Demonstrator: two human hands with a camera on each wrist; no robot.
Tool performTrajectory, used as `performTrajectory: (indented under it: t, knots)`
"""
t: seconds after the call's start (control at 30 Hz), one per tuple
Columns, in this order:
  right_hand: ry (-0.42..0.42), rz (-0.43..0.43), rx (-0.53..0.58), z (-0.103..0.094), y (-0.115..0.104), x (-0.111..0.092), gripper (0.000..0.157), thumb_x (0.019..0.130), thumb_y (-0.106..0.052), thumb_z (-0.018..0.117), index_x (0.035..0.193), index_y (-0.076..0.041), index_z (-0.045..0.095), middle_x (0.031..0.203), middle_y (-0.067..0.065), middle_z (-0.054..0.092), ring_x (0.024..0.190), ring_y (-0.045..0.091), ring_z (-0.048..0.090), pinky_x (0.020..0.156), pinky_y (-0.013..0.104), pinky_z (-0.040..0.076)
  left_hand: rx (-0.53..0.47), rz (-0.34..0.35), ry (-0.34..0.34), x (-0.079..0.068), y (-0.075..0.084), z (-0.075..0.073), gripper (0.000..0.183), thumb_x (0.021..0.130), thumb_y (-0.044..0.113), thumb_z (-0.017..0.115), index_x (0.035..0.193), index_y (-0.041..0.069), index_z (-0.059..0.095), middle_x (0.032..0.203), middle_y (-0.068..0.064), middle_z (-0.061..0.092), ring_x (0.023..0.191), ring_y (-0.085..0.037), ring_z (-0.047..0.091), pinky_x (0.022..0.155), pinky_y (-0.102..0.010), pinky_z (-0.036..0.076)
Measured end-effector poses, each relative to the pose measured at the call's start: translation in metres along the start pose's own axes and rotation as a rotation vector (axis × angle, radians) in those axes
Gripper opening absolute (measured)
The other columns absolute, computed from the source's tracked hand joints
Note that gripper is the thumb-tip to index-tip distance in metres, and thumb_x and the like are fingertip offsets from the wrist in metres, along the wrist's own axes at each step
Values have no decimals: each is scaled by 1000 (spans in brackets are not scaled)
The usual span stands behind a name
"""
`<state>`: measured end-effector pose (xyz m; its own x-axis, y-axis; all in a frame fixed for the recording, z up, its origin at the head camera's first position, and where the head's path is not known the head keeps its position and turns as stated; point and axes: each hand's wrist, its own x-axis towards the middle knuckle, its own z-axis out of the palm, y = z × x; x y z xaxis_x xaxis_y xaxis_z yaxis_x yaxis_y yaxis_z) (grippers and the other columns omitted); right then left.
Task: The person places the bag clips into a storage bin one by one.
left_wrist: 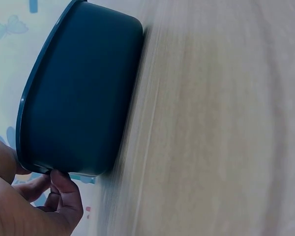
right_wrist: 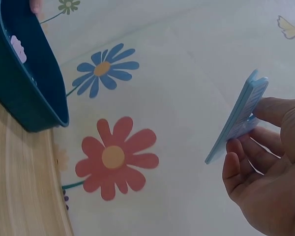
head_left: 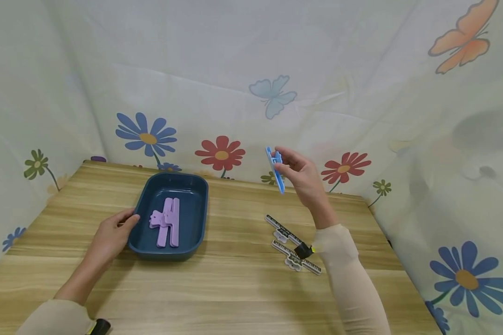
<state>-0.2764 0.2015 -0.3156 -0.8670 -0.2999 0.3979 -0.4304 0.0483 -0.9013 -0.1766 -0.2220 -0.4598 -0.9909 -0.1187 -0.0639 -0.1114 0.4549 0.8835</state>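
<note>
My right hand (head_left: 303,179) pinches a blue bag clip (head_left: 275,170) by its grip, holding it up over the back of the table. The right wrist view shows the same blue clip (right_wrist: 238,115) side-on between thumb and fingers. On the left, my left hand (head_left: 115,235) grips the side rim of a dark blue tray (head_left: 201,242), thumb over the edge and fingers outside. Two or so purple clips (head_left: 173,232) lie overlapping inside the tray. The left wrist view has the tray's outer wall (left_wrist: 83,93) with my fingers (left_wrist: 66,196) against it.
Two black-and-white clips with ruler-like markings, a rear one (head_left: 282,228) and a front one (head_left: 295,258), lie on the wooden table (head_left: 234,288) under my right forearm. A flower-and-butterfly printed cloth (head_left: 193,83) stands behind and beside the table.
</note>
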Motion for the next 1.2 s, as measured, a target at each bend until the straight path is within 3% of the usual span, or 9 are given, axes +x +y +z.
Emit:
performTrajectory:
  t: [0.5, 0.97, 1.2]
  knots:
    - [-58, -51, 45, 46, 0, 12, 43, 99, 3, 65, 140, 11, 56, 121, 11, 69, 101, 24, 60, 87, 26, 54, -6, 10, 5, 1, 0, 1, 64, 112, 38, 41, 154, -10, 36, 149, -38, 42, 129, -49, 45, 106, -62, 38]
    - [-97, -68, 23, 86, -5, 20, 45, 96, 3, 69, 141, 3, 60, 116, 17, 68, 101, 30, 63, 85, 29, 53, -11, -10, -2, 1, -3, 1, 65, 112, 40, 40, 156, -9, 33, 150, -38, 40, 129, -49, 44, 106, -62, 38]
    - [-125, -74, 22, 106, -7, 25, 44, 95, -2, 73, 138, -1, 64, 117, 12, 71, 97, 27, 68, 86, 33, 57, -13, -16, -10, 2, -3, 1, 65, 113, 39, 39, 156, -8, 32, 150, -37, 40, 128, -49, 44, 106, -61, 39]
